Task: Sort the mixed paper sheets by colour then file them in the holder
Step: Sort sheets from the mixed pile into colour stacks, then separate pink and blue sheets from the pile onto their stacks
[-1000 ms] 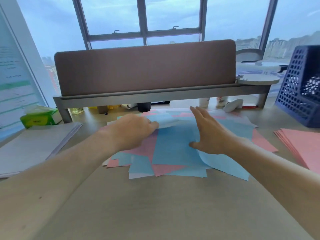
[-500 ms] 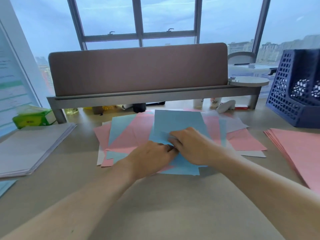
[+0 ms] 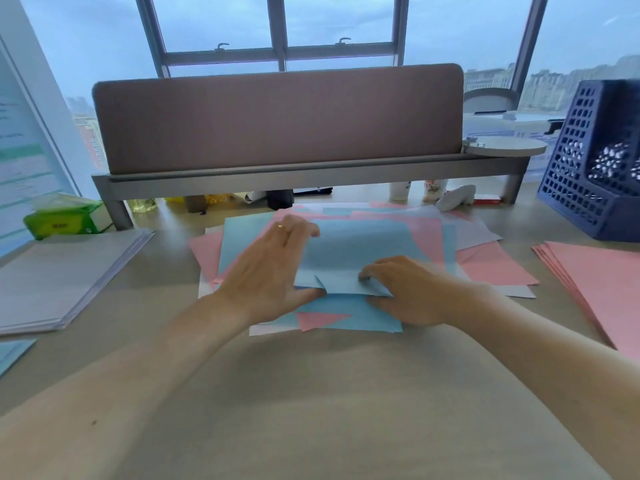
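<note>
While reaching over the bench (image 3: 311, 393), has both hands on paper. Beyond the hands, a brown divider panel (image 3: 277, 119) standing across the far side. Under and around the hands, a mixed pile (image 3: 485, 268) of blue, pink and white sheets, loosely fanned. Well to the right of the right hand, a navy holder (image 3: 581, 188) of latticed plastic. Also to the right but nearer, a pink stack (image 3: 599, 285). Left of the left hand, a white stack (image 3: 65, 271). Between the hands, blue sheets (image 3: 374, 251) raised slightly off the pile at their near edge. Left hand (image 3: 270, 271) spread fairly wide, fingers nearly straight against the left edge of those blue sheets, thumb at their near corner. Right hand (image 3: 412, 292) narrowed to a pinch on their near edge, fingers curled on top, thumb below. Far left of the left hand, beyond the white stack, a green tissue pack (image 3: 64, 220). On one left finger, a ring (image 3: 280, 227).
</note>
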{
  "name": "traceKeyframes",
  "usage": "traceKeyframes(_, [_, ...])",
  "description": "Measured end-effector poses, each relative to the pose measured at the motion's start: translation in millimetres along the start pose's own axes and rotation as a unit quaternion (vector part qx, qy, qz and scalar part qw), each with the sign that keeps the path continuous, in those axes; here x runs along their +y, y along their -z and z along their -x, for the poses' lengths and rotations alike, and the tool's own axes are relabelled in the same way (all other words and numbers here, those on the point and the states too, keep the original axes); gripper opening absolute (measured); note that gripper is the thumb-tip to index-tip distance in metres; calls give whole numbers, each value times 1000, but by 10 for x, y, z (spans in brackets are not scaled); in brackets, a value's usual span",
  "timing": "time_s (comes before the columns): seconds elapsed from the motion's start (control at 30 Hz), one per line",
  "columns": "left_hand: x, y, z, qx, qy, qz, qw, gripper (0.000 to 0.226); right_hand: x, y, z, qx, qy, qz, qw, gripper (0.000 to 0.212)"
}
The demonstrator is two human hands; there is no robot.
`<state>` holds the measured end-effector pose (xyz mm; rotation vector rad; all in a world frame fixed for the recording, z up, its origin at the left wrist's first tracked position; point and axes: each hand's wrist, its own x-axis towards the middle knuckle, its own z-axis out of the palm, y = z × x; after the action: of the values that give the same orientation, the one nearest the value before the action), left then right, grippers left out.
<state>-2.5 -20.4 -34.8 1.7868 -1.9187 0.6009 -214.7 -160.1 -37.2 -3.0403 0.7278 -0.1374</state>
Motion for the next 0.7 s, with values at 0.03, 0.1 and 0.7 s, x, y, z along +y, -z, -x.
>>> traceKeyframes(0.03, [-35,33,19,-47,23,35,998,90,13,-4,4,1,6,3,1000,42])
traceKeyframes(0.1, [-52,54,30,-153,27,59,986,95,14,5,35,6,12,12,1000,47])
traceKeyframes(0.7, [279,61,-241,-319,-124,-145,928,37,76,62,170,38,112,53,992,57])
